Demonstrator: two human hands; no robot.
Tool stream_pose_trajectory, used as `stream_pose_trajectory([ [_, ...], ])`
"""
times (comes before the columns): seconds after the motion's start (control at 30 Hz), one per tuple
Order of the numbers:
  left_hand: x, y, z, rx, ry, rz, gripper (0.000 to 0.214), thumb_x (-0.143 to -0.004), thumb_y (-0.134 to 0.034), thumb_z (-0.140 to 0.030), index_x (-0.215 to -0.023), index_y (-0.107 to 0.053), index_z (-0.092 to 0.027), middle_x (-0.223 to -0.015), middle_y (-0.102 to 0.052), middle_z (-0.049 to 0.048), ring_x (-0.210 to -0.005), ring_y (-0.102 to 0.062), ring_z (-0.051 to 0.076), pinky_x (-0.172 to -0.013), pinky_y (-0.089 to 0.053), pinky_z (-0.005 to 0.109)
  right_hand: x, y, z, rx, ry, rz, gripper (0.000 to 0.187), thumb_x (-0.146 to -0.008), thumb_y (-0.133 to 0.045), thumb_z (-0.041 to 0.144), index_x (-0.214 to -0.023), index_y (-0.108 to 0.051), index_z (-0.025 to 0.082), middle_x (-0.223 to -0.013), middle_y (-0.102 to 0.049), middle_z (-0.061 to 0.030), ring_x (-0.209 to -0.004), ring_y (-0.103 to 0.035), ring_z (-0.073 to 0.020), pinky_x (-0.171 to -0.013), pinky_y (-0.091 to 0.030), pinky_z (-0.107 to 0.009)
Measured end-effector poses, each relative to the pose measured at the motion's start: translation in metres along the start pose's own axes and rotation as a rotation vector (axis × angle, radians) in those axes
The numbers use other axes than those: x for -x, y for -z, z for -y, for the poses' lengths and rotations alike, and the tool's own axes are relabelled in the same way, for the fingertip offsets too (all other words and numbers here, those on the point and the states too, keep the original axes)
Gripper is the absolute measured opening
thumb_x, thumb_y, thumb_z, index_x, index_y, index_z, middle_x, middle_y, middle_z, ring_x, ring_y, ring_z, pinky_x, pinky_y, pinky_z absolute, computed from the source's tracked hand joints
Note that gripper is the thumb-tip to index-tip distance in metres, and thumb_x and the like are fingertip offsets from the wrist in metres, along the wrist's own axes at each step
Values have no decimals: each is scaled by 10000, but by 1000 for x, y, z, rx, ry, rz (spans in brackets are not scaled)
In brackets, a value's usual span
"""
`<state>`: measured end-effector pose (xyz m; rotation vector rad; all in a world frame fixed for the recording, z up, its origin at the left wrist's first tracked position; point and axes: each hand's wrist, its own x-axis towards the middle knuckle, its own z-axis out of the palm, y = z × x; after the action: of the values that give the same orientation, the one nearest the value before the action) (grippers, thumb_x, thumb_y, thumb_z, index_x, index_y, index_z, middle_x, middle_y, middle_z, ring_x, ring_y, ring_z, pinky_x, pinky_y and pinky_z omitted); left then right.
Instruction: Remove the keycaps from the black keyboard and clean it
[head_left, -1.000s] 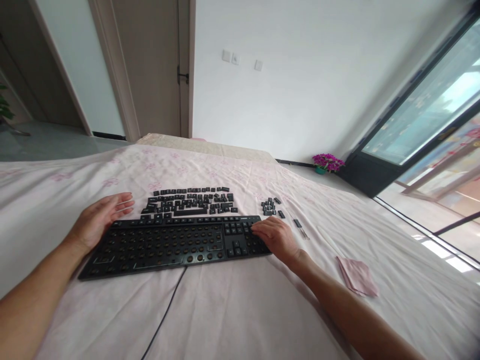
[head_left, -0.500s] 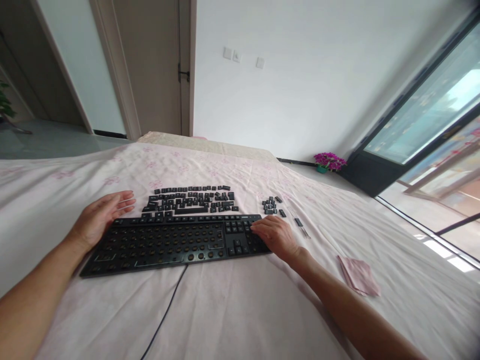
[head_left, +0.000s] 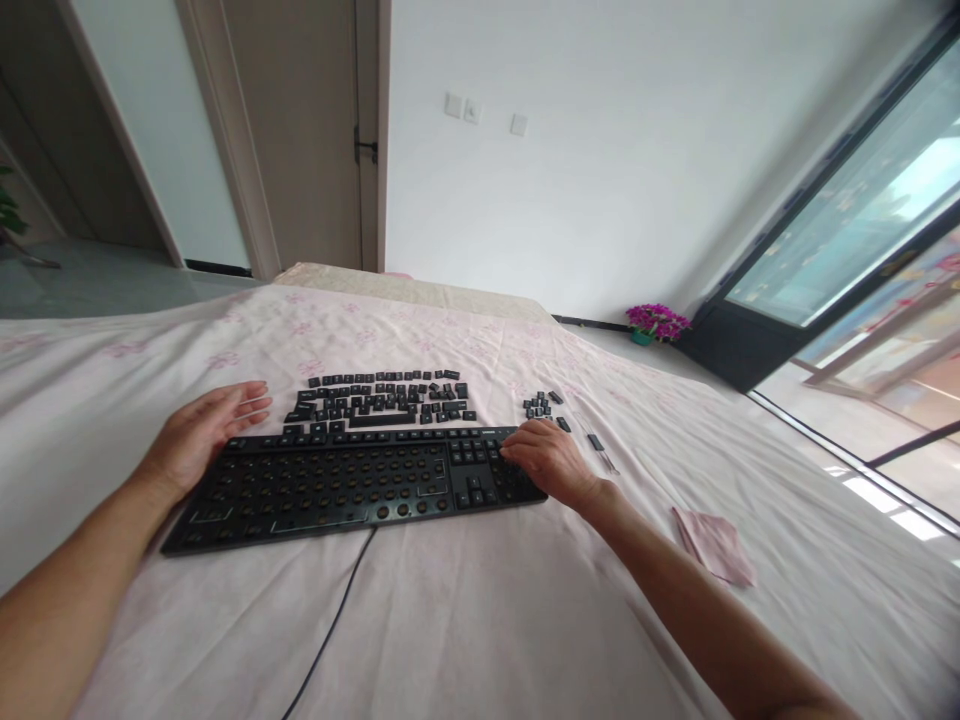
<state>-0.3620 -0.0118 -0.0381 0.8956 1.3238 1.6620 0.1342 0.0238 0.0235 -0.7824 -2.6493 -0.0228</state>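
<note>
A black keyboard (head_left: 322, 485) lies on the pale cloth, its main key field bare of keycaps; the top row and the arrow keys still carry theirs. My left hand (head_left: 206, 425) rests at its upper left corner, fingers stretched out and holding nothing. Over the number pad at the right end is my right hand (head_left: 547, 460), its fingers bent together and pointing down. Whatever is between those fingertips is hidden. Loose black keycaps (head_left: 382, 420) lie in rows behind the keyboard. A smaller group of keycaps (head_left: 537, 404) sits just beyond my right hand.
Right of the small group lies a thin wire tool with a dark handle (head_left: 595, 442). A folded pink cloth (head_left: 716, 547) is farther right. The keyboard cable (head_left: 330, 630) runs toward me over the bedspread (head_left: 465, 630).
My right hand has risen slightly at the number pad, its knuckles now covering part of the small keycap group. My left hand has stayed in place.
</note>
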Motion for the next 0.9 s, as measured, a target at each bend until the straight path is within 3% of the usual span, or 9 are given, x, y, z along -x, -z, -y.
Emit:
stream_pose_trajectory([
  [0.53,1,1,2,-25,-14,12,496,-698,-759,-488,-1048,-695,-143,-1269,-643,121,-1091,-640,239,-976,-513,352,3,-4,6,-115,-57,-29,307,-976,-442,319,-884,-728,252,-930,-731,-80,-864,-583,-221,-790,-407,-389],
  [0.9,4,1,0,-60,-40,39,511,-713,-751,-479,-1084,-684,-135,-1274,-635,134,-1155,-605,292,-1051,-453,441,7,-5,8,-129,-99,-32,292,-961,-455,261,-949,-747,276,-1028,-727,-74,-958,-582,-247,-846,-445,-445],
])
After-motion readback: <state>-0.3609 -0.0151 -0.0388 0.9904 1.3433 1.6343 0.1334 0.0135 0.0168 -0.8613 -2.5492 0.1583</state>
